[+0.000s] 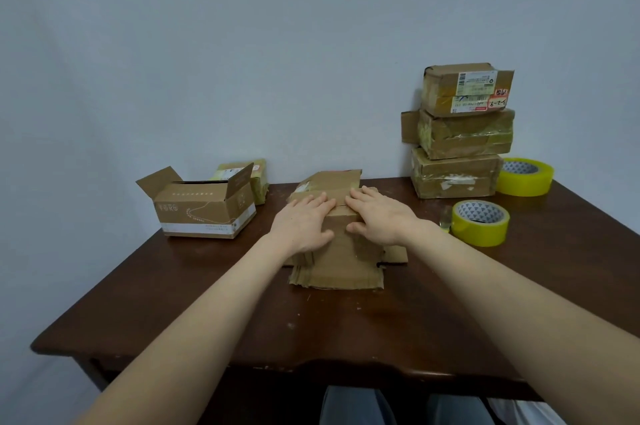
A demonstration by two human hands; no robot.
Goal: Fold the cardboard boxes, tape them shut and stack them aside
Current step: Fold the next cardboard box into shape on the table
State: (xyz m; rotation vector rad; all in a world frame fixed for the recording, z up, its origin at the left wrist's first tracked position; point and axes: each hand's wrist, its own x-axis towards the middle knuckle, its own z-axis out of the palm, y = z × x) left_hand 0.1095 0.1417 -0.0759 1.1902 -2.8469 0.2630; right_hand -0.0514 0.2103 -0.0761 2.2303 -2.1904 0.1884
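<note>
A worn brown cardboard box [341,253] sits in the middle of the dark wooden table [242,320]. Its near flap lies spread on the table and a far flap stands up behind my fingers. My left hand [304,222] presses flat on the box's top left flap, fingers straight. My right hand [377,215] presses flat on the top right flap, thumb against the front face. The two flaps meet between my fingertips. A yellow tape roll [481,224] lies right of the box. A larger yellow tape roll [524,177] lies further back.
Three taped boxes [460,134] are stacked at the back right against the wall. An open printed box [204,208] stands at the back left, with a small taped box [258,179] behind it. The table's front edge is close to my lap.
</note>
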